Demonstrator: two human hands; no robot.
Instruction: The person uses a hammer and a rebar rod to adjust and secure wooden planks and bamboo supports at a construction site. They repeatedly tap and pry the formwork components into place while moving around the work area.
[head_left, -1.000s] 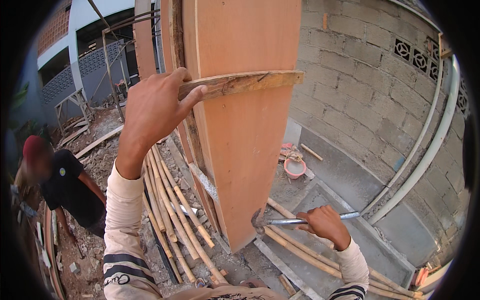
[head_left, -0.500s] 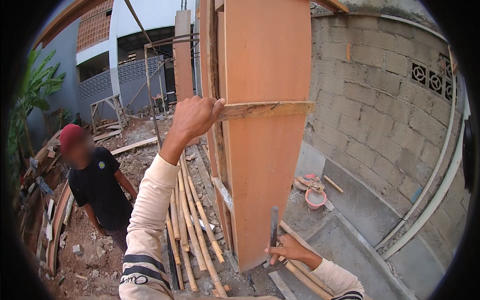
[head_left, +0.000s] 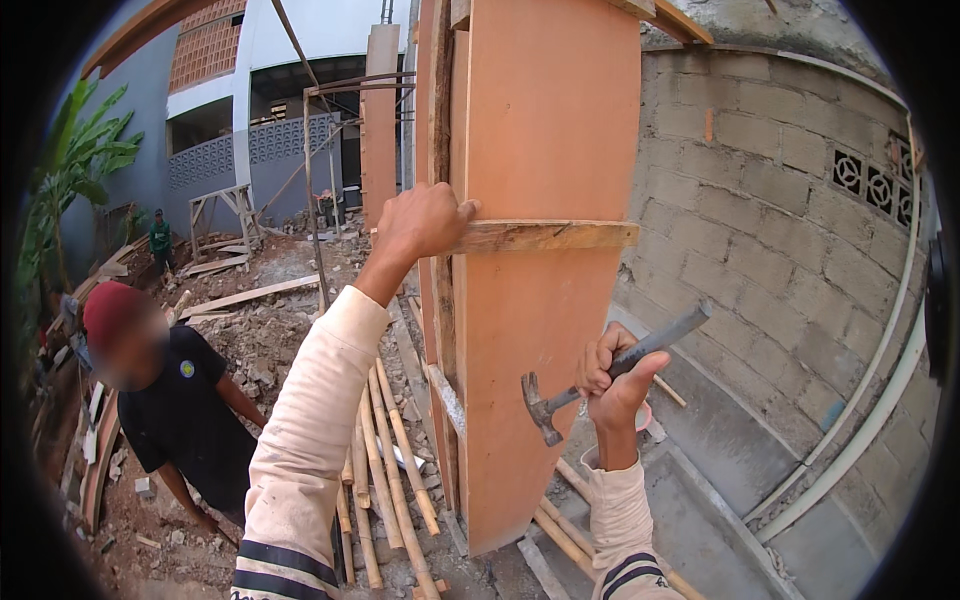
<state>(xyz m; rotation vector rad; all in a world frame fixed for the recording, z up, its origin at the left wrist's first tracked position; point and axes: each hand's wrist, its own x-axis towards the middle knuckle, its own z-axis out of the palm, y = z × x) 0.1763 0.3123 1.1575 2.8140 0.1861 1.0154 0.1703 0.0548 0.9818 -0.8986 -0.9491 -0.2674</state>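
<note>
A tall plywood column form (head_left: 545, 130) stands upright in front of me, with a short wooden batten (head_left: 560, 236) lying across its face. My left hand (head_left: 425, 222) is closed around the batten's left end, at the form's edge. To the right of the form, my right hand (head_left: 612, 375) grips a claw hammer (head_left: 541, 408) by its handle. The hammer's head points down and left, in front of the form's lower right edge and below the batten. Whether the head touches the plywood I cannot tell.
A person in a dark shirt and red cap (head_left: 185, 400) stands at the left; another person (head_left: 160, 240) is farther back. Bamboo poles (head_left: 385, 470) lie on rubble beside the form. A block wall (head_left: 760, 190) with pipes bounds the right. A pink bucket (head_left: 643, 414) is partly hidden behind my right hand.
My right hand has risen with the hammer, turning it from upright to slanted, its head now visible at lower left. My left hand stays on the batten. The person at left has leaned slightly.
</note>
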